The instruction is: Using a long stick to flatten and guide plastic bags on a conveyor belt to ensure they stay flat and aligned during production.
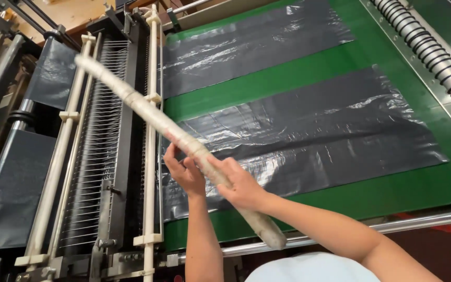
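Both my hands grip a long pale stick [137,102] wrapped in tape. It runs diagonally from the upper left to near my chest. My right hand [241,183] is closed round its lower part. My left hand [184,168] holds it just above, fingers curled against the wrap. Under the stick lies a black plastic sheet [314,130] on a green conveyor bed [340,57]. A second black sheet [251,42] lies farther away on the same bed.
To the left stands a black machine frame with a wire comb [92,156] and cream-coloured bars [150,130]. A ribbed roller [434,57] crosses the upper right. A steel rod [424,222] edges the bed's near side. More black film [6,188] hangs at the far left.
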